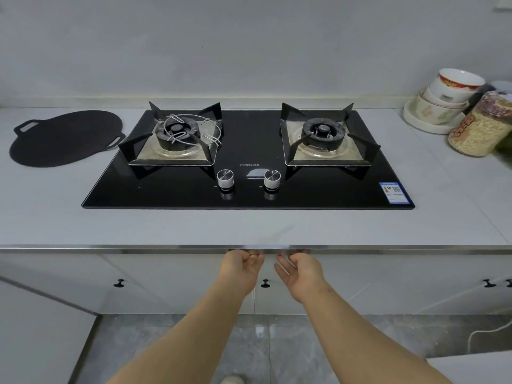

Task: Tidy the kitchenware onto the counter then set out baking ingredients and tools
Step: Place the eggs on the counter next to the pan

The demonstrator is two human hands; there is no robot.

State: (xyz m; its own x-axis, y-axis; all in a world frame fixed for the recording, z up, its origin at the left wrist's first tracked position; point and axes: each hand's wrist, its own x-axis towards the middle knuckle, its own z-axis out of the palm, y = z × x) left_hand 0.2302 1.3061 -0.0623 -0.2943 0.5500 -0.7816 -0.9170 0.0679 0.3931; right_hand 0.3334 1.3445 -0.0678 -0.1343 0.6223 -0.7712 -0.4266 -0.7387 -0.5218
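Both arms reach forward under the front edge of the grey counter (249, 231). My left hand (241, 268) and my right hand (300, 273) are just below the counter lip, in front of the white cabinet doors, fingers loosely curled and fingertips partly hidden by the lip. Neither hand holds anything. A flat black griddle pan (65, 138) with two handles lies on the counter at the far left. Stacked white bowls (446, 98) on a plate stand at the far right, beside a clear jar of oats (480, 126).
A black glass two-burner gas hob (246, 162) fills the counter's middle; a wire rack (191, 131) rests on its left burner. Two knobs sit at its front. Cabinet doors with black knobs (265, 284) are below. A white cord lies on the floor at right.
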